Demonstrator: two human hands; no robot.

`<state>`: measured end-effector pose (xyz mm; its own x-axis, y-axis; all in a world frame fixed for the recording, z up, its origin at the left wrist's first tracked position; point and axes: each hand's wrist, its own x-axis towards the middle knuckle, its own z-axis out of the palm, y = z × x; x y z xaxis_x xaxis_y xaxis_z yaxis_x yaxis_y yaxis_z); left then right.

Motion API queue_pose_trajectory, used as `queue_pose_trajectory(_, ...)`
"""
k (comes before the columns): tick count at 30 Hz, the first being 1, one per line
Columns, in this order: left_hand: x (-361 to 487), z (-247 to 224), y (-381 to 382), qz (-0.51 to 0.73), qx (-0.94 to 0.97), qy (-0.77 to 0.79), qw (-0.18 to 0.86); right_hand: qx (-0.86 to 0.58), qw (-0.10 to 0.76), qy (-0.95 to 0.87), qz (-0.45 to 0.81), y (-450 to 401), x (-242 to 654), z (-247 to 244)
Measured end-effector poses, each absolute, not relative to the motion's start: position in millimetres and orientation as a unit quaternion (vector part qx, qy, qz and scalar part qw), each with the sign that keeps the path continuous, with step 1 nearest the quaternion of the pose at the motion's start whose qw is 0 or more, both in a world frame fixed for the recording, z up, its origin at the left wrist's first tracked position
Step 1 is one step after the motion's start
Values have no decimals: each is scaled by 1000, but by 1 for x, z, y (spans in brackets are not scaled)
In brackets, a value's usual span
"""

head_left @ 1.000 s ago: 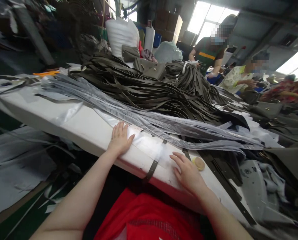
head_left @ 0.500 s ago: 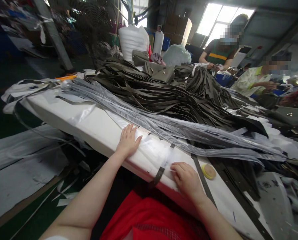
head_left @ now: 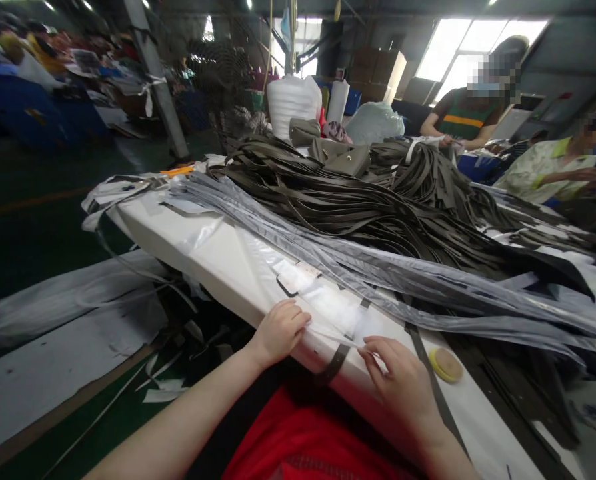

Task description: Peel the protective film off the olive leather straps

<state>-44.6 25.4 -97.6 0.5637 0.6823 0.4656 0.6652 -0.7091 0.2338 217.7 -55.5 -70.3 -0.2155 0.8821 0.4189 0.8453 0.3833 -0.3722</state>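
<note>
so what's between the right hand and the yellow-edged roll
A dark flat strip on the white tabletop runs between the right hand and the yellow-edged roll, seen in the head view.

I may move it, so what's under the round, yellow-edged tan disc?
The disc sits on the white tabletop, right of a dark flat strap. Whatever lies directly beneath is covered.

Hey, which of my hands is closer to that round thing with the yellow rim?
Your right hand. Your left hand is farther from the yellow-rimmed disc, beyond the right one.
</note>
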Motion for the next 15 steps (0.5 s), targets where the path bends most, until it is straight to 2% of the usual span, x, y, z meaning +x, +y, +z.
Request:
queue_pose_trajectory(4, -42, -101, 17, 248, 876, 414, 5, -600, 209, -770, -52, -45, 221, -99)
queue_pose_trajectory(8, -29, -96, 4, 207, 896, 391, 34, -593, 184, -777, -108, -41, 221, -112)
queue_pose_trajectory(12, -9, -91, -12, 168, 917, 356, 60, -545, 227, -803, -88, -45, 220, -107)
queue_pose_trajectory(15, 1, -92, -19, 209, 919, 328, 58, -527, 272, -802, -70, -54, 217, -96)
